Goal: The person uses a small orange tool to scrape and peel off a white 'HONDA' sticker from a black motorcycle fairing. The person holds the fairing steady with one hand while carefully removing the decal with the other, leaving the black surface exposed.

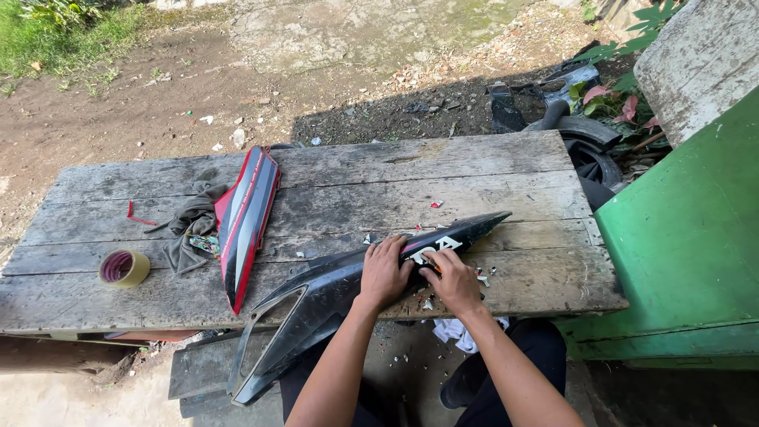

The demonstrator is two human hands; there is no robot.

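A long black motorcycle side panel lies across the near edge of the weathered wooden table, its tail hanging off toward me. My left hand presses flat on the panel beside a white sticker. My right hand rests on the panel just right of it, fingers curled at the sticker's lower edge; I cannot tell whether it pinches anything. Small torn sticker scraps lie around both hands.
A red, black and silver panel lies left of centre on a grey rag. A tape roll sits at the table's left end. A green cabinet stands right; tyres lie behind it. Bare dirt ground lies beyond.
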